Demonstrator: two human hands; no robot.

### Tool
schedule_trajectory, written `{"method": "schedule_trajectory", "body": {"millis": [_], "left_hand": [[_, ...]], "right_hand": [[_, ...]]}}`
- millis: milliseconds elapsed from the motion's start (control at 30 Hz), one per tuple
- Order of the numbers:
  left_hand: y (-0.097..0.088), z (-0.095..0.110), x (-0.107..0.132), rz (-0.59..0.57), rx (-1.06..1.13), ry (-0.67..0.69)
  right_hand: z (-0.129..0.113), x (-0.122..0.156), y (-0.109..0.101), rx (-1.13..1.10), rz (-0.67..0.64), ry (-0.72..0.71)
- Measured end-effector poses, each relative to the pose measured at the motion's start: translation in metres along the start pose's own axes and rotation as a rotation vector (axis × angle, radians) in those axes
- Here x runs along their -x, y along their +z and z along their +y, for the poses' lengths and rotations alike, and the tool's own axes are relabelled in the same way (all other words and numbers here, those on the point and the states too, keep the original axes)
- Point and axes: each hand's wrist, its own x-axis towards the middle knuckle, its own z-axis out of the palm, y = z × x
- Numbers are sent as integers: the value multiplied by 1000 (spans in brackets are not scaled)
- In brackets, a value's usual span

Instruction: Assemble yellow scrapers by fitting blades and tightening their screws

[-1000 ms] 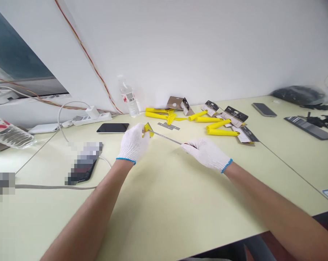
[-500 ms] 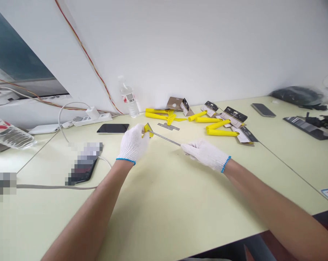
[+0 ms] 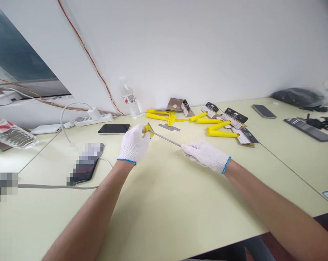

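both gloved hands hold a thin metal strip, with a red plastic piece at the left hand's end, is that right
Not quite. The plastic piece at the left hand is yellow, not red, as the head view shows. Both gloved hands, the right hand too, do hold the thin metal strip.

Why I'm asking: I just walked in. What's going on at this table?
A person in white gloves holds a thin metal strip just above the table. The left hand grips the yellow piece at one end; the right hand pinches the other end. Behind them lie yellow handles, packaging cards, a phone and a water bottle.
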Motion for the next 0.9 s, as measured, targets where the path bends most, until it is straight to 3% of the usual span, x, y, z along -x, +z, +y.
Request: {"method": "schedule_trajectory", "body": {"millis": [33,133,200,233,300,433,700,900], "left_hand": [[0,0,0,-4,3,-7],[-2,1,0,12,15,-25],[-4,2,0,21,41,-32],[-5,3,0,23,59,-31],[-5,2,-1,23,92,-25],[-6,0,-3,30,122,-26],[-5,-2,-1,51,74,2],[-4,-1,1,50,28,33]], "right_hand": [[-34,9,38,-32,-129,-46],[-110,21,157,-61,-304,-129],[-127,16,209,-63,-335,-140],[-127,12,223,-62,-343,-142],[-119,2,233,-49,-345,-147],[-106,-7,226,-7,-328,-168],[-110,-2,234,-6,-327,-222],[-111,3,229,-74,-412,-129]]}}
